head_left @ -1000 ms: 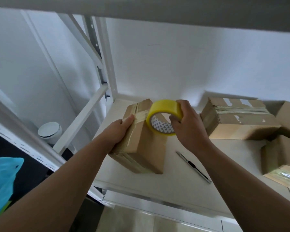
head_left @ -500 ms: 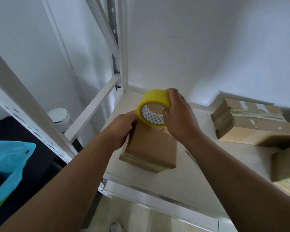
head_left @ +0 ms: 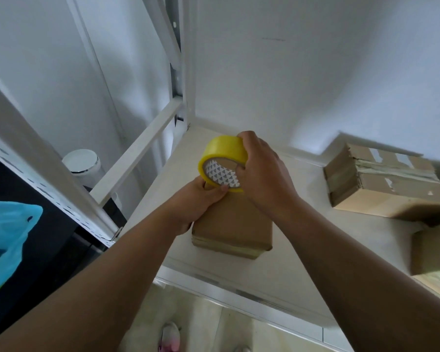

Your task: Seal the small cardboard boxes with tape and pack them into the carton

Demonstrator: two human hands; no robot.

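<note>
The small cardboard box (head_left: 231,224) stands on the pale shelf (head_left: 297,262), near its front edge. Just above the box, the right hand (head_left: 264,174) curls round the yellow tape roll (head_left: 222,154). The left hand (head_left: 196,201) clasps the box's top. Right of the box lies a taped box (head_left: 381,189), behind it is a white wall (head_left: 290,72), and left of it a white rack frame (head_left: 137,158).

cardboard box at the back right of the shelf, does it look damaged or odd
Yes. The brown cardboard box at the back right of the white shelf looks battered: pale patches where its surface is torn off on top and side, a ragged top edge, and wrinkled tape bands.
</note>
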